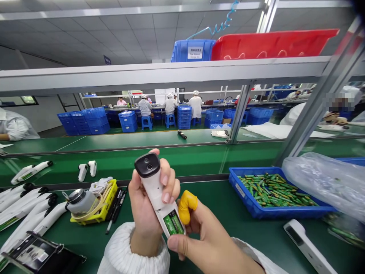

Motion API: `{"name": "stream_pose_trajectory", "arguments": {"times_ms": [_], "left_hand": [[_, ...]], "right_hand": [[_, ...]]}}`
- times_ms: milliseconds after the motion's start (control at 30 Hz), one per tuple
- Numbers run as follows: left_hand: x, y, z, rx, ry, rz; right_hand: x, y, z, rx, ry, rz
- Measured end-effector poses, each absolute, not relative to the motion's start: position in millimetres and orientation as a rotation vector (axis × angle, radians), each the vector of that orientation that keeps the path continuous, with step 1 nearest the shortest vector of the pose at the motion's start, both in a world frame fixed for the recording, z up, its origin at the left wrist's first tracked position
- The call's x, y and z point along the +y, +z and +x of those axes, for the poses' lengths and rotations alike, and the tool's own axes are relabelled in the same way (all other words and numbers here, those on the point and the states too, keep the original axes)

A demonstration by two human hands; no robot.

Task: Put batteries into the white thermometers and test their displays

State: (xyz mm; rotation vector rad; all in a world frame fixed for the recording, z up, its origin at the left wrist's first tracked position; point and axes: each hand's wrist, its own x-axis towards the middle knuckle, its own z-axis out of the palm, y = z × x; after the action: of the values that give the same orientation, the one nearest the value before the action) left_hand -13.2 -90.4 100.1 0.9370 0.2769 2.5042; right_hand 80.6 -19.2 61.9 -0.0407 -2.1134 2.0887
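My left hand [148,213] is wrapped round a white handheld device [152,190] that looks like an infrared thermometer, its black lens end tilted up and to the left. Its battery compartment lies open toward me, with green batteries [173,223] side by side inside. My right hand [199,232] pinches the lower end of the same device, thumb at the bottom edge. A yellow finger cot [187,205] covers its bent index finger, beside the compartment. The right hand's other fingers are partly hidden.
A blue tray [236,190] of loose green batteries stands right, a plastic bag [322,179] beside it. Another white device [308,247] lies front right. Several similar devices [25,205], a yellow basket [114,190], pens [115,209] and a black pouch [37,255] are left. A conveyor belt [137,142] runs behind.
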Motion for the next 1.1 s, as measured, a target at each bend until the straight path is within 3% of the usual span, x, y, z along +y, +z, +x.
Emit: {"name": "stream_pose_trajectory", "arguments": {"times_ms": [500,700,900,1100], "left_hand": [[-80.2,92.2,-9.9,0.373,2.441,0.826],[-78.7,84.2,-9.2,0.992,2.429,0.912],[-82.3,84.3,-18.0,1.136,2.249,1.073],[-82.3,88.0,-23.1,1.034,2.282,1.093]], "right_hand": [[-7.2,62.2,79.2,-2.144,1.79,0.0],[2.8,65.5,75.6,-2.245,1.477,-0.075],[11.8,70.3,75.3,-1.972,1.897,-0.023],[7.7,71.3,75.0,-1.756,2.316,0.17]]}}
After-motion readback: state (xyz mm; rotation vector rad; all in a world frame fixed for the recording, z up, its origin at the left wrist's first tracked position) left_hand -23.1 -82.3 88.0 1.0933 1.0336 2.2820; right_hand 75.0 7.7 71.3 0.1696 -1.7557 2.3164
